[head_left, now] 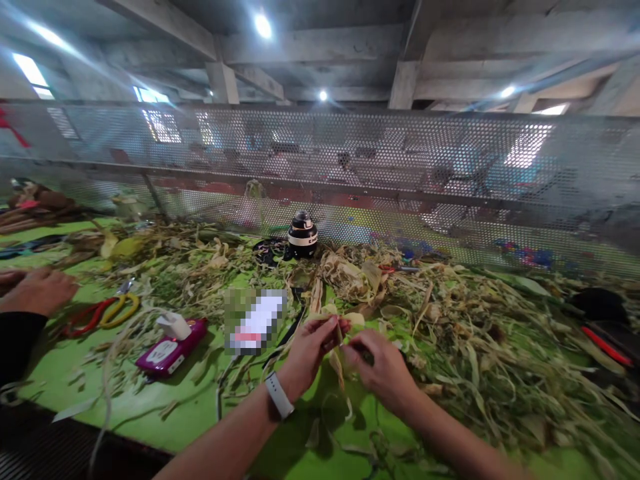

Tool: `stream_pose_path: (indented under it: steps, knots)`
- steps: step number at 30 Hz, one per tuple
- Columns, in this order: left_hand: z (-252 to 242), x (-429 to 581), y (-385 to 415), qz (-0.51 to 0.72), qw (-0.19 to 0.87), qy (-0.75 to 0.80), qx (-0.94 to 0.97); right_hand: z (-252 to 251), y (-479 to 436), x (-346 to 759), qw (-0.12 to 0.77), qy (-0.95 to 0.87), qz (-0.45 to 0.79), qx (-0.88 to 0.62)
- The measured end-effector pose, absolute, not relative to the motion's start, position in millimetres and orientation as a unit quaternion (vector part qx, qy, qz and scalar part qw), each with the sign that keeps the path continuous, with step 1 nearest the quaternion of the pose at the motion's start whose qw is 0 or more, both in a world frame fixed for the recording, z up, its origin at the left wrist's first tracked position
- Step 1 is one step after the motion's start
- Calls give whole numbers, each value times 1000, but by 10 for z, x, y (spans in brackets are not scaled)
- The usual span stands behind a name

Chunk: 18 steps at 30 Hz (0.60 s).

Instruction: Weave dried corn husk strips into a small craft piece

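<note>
My left hand (311,348), with a pale band on its wrist, pinches a strip of dried corn husk (338,368) between thumb and fingers. The strip's lower end hangs curled over the green tabletop (155,417). Just to the right, my right hand (383,369) has its fingers curled together at the same husk; slight blur hides their exact hold. Beyond both hands lies a bundle of dried husks (350,275). Loose greenish husk strips (480,367) are heaped along the right side. Left of my left hand lies a phone (257,323), its screen pixelated.
A purple packet (173,350) bears a white plug adapter (174,327), with a cable nearby. Red-and-yellow-handled scissors (120,311) lie near another person's hand (37,292) at the left. A black round container (303,235) stands before the perforated metal screen (320,153).
</note>
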State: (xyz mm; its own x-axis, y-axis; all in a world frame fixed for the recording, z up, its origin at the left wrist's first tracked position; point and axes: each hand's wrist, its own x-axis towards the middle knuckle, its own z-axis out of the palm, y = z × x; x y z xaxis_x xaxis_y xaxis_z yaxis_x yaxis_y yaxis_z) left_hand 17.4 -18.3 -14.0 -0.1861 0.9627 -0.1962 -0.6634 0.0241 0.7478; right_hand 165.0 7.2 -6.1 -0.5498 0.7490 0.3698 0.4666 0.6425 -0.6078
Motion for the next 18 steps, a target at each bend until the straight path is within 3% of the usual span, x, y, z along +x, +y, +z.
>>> stream_pose_path:
  steps: [4,13,16,18]
  knots:
    - [-115,202,-202,675,605,376,193,-195,29,1559,234,-830,325,-387]
    - [-163,160,-152,691,537,431,220,-267,53,1598,265,-752,502,-334]
    - [-186,122,-133,682,525,447,243,-164,41,1638,245,-774,480,-333]
    - [-182,106,-130,664,527,461,264,-84,65,1666,258,-819,388,-335]
